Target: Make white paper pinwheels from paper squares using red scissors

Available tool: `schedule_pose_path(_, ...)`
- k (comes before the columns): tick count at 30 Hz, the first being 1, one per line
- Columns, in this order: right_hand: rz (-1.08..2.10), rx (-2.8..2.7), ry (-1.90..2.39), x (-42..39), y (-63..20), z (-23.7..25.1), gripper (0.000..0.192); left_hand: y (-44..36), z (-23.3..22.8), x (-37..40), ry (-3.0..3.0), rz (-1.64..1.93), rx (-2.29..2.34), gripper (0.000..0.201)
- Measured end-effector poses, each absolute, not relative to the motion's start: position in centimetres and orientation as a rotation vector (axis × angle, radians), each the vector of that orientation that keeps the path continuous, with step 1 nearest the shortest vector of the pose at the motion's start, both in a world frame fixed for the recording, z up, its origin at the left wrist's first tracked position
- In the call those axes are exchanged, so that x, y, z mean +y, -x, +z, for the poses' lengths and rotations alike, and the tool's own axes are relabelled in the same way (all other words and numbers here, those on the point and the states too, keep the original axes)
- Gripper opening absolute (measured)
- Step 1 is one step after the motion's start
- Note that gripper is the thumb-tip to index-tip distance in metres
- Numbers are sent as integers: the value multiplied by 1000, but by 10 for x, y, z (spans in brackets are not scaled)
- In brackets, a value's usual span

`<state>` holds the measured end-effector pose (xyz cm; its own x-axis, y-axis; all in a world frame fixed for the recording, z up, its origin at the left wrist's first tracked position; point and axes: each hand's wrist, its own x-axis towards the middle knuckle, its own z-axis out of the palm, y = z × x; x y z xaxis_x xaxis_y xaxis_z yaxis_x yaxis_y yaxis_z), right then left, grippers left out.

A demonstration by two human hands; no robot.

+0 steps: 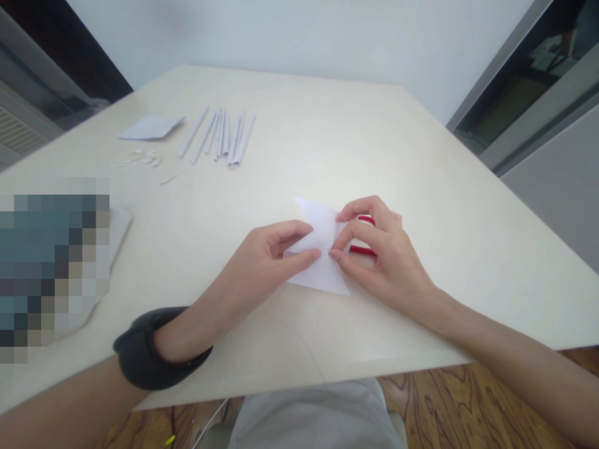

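Note:
A piece of white paper (322,274) with pointed corners, cut or folded like a pinwheel, is held just over the table near its front edge. My left hand (276,252) grips its left side, thumb on top and fingers behind. With thumb and index finger, my right hand (374,243) pinches the paper close to its middle. Whether anything small sits in that pinch is hidden. Partly covered by my right hand, red scissors handles (364,251) show behind the paper on the right.
Several rolled white paper tubes (224,137) lie at the back left of the table (327,137). Beside them are a stack of white paper (152,127) and several cotton swabs (145,157). A pixelated flat object (51,268) lies at the left edge.

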<state>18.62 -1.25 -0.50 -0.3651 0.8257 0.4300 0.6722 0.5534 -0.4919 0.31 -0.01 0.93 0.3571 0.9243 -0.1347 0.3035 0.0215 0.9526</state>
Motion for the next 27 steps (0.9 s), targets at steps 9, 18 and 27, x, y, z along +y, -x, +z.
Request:
schedule_pose_path(9,308,-2154,1204,-13,-185,-3,7,0,4,0,-1578,736,1154,12)
schedule_pose_path(18,371,-2154,1130,-14,-187,-5,6,-1,3,-1,-1443,760,1123,15)
schedule_pose_path(27,259,-2215,1073,-7,-197,10,16,5,8,2,-1284,897,1043,9)
